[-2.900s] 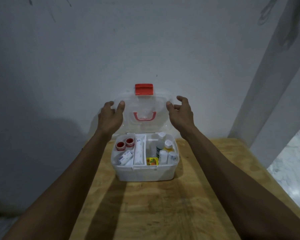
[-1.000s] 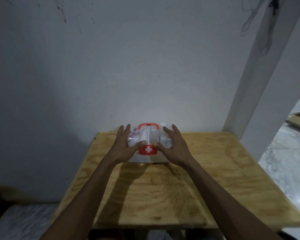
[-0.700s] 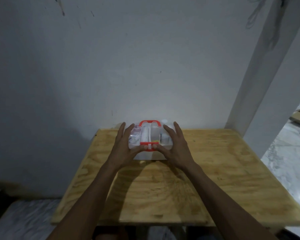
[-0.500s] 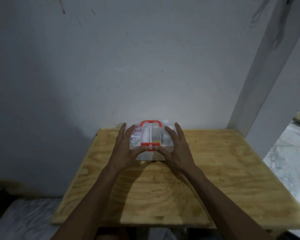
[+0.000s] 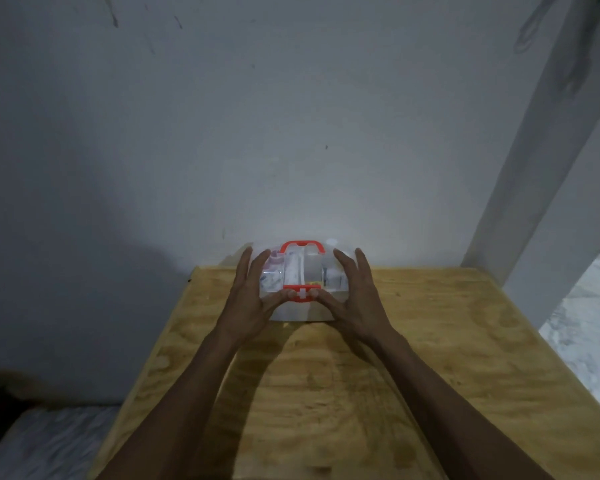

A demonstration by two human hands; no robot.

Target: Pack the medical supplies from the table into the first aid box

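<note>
The first aid box [image 5: 303, 310] stands at the far edge of the wooden table [image 5: 430, 358], against the wall. Its clear lid [image 5: 312, 273] is down, with a red handle [image 5: 302, 244] on top and a red latch [image 5: 301, 293] at the front. Medical supplies show dimly through the lid. My left hand [image 5: 248, 299] lies flat on the box's left side and my right hand [image 5: 357, 299] on its right side. Both thumbs press on the red latch, fingers spread along the lid.
A grey wall rises right behind the box. A white pillar [image 5: 541, 161] stands at the table's far right corner. Pale marble floor [image 5: 589, 327] shows to the right and at the lower left.
The lid was upright and open with both hands on it; it is now down on the box. Since then the thumbs have pushed the red latch down at the front.
</note>
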